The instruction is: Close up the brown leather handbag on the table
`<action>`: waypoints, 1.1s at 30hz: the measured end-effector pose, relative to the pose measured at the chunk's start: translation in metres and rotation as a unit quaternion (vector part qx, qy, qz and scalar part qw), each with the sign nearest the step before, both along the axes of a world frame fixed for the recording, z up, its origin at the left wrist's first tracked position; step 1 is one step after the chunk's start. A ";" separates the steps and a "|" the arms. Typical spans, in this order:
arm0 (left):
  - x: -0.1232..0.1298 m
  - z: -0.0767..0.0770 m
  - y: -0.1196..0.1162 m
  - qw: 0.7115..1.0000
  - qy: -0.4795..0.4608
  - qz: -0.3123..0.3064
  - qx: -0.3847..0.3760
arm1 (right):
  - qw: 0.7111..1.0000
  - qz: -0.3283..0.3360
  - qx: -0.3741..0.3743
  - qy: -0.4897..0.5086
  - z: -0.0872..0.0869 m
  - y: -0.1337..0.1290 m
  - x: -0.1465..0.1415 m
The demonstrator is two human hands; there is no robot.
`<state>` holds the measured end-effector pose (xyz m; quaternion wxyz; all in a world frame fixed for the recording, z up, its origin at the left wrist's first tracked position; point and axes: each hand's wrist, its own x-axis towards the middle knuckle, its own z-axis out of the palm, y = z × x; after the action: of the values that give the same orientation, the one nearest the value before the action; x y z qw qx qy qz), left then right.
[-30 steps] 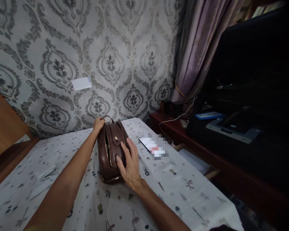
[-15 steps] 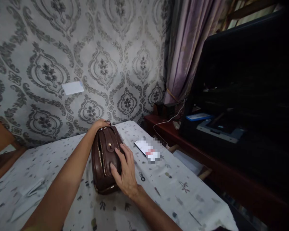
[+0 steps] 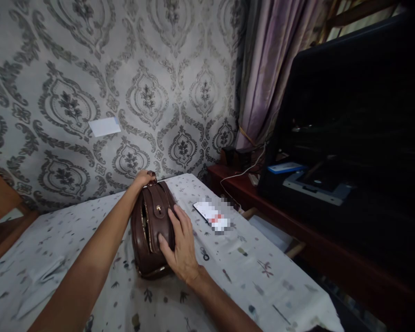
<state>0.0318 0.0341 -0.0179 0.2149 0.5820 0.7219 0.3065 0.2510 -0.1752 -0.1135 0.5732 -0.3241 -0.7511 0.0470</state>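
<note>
A brown leather handbag (image 3: 156,230) with gold zips and a round gold clasp lies on the patterned white cloth. Its left zip gapes open partway along. At the far end, my left hand (image 3: 144,178) is closed on a short brown strap (image 3: 152,177) of the bag; its fingertips are partly hidden. My right hand (image 3: 182,242) rests against the bag's right side, fingers stretched and thumb apart on the leather near the clasp.
Right of the bag lies a phone (image 3: 210,216) with a lit, partly blurred screen. A black ring (image 3: 206,257) shows on the cloth. A dark red ledge (image 3: 235,180) with a white cable borders the right side, beside a large black screen (image 3: 349,115). White fabric (image 3: 43,281) lies at left.
My left hand has shifted slightly, and more of the strap shows beside it. The right hand's fingers have moved a little on the bag, which stays in place.
</note>
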 end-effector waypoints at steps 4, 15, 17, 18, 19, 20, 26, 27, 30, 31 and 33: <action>-0.002 0.001 -0.001 0.999 -0.009 0.014 -0.041 | 1.000 0.005 0.007 0.008 0.003 0.002 0.001; -0.003 -0.002 -0.001 0.998 -0.045 0.033 -0.027 | 1.000 0.008 -0.003 0.012 0.014 0.005 0.001; -0.002 -0.002 -0.002 0.998 -0.056 0.032 -0.020 | 1.000 0.004 -0.012 0.008 0.014 0.004 0.002; -0.002 -0.002 -0.003 0.998 -0.061 0.030 -0.016 | 1.000 0.001 -0.015 0.005 0.015 0.005 0.003; -0.002 -0.002 -0.004 0.997 -0.066 0.028 -0.011 | 1.000 0.000 -0.019 0.003 0.016 0.006 0.004; -0.002 -0.002 -0.005 0.997 -0.070 0.027 -0.006 | 1.000 0.000 -0.023 0.002 0.019 0.008 0.005; 0.000 -0.001 -0.010 0.994 -0.097 0.021 0.041 | 0.993 0.047 -0.102 -0.020 0.046 0.058 0.006; 0.000 -0.001 -0.010 0.994 -0.101 0.020 0.048 | 0.991 0.071 -0.112 -0.033 0.050 0.071 0.003; 0.000 -0.001 -0.010 0.992 -0.112 0.015 0.061 | 0.976 0.127 -0.155 -0.082 0.059 0.105 -0.008; -0.001 -0.001 -0.010 0.991 -0.117 0.013 0.063 | 0.973 0.138 -0.159 -0.092 0.060 0.112 -0.011; -0.001 -0.002 -0.009 0.989 -0.129 0.013 0.065 | 0.970 0.146 -0.161 -0.107 0.059 0.121 -0.016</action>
<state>0.0307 0.0251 -0.0200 0.2634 0.5410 0.6742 0.4282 0.2347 -0.0541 -0.0544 0.4166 -0.3023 -0.8298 0.2156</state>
